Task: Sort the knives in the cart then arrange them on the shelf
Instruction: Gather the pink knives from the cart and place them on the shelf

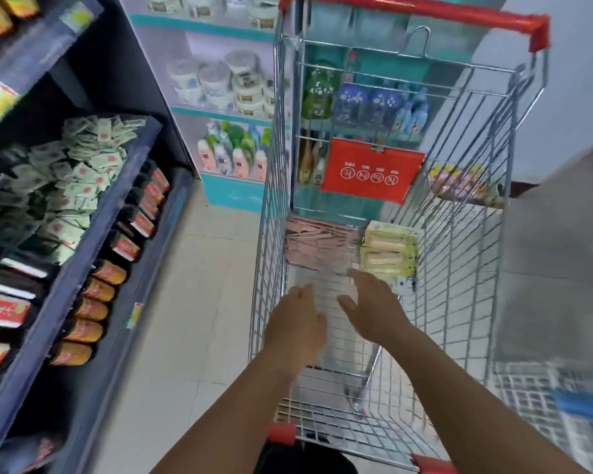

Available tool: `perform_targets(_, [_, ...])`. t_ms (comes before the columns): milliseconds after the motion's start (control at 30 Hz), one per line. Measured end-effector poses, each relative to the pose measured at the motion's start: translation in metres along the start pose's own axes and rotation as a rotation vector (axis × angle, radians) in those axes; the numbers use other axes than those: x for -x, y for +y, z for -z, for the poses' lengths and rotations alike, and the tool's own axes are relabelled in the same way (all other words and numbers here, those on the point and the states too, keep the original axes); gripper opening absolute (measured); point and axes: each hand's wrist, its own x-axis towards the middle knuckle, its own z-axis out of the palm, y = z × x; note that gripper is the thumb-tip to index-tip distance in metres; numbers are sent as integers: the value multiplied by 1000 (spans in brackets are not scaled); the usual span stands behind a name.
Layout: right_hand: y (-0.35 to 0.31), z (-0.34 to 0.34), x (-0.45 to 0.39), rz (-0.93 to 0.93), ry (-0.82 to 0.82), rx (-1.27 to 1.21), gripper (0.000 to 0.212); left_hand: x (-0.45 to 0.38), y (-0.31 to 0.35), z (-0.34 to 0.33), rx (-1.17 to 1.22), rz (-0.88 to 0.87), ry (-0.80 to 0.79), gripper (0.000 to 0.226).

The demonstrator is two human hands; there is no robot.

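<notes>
A wire shopping cart with red trim stands in the aisle. On its floor lie a pile of pink knife packs at the far left and yellow-green knife packs at the far right. Both my arms reach down into the cart. My left hand hovers with loose fingers over the bare wire floor, holding nothing. My right hand is spread open just short of the packs, its fingertips near the pink pile's edge. The picture is blurred.
A dark blue shelf unit on the left holds green sachets, red-labelled packs and orange bottles. A teal and white shelf with jars and lotion bottles stands ahead. A red warning flap hangs at the cart's far end. Tiled floor lies between shelf and cart.
</notes>
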Motion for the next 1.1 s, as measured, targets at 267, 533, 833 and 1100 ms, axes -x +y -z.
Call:
perform_targets(267, [23,-9,-90,-40,10,-33,59,-80,-12,-18,33,88,-25,63])
perform_targets(533, [73,-41,-191,-12,-72,14,60,-156,-32,-73,6,220,-32,63])
perform_targets(833, [114,-82,-276,123,-142,199,57,-246,-36,-135,-275,195,-150,76])
perform_targets(1100, [117,-107,-324,290,-71,251,53,-291,-47,-163,-363,172,-196,63])
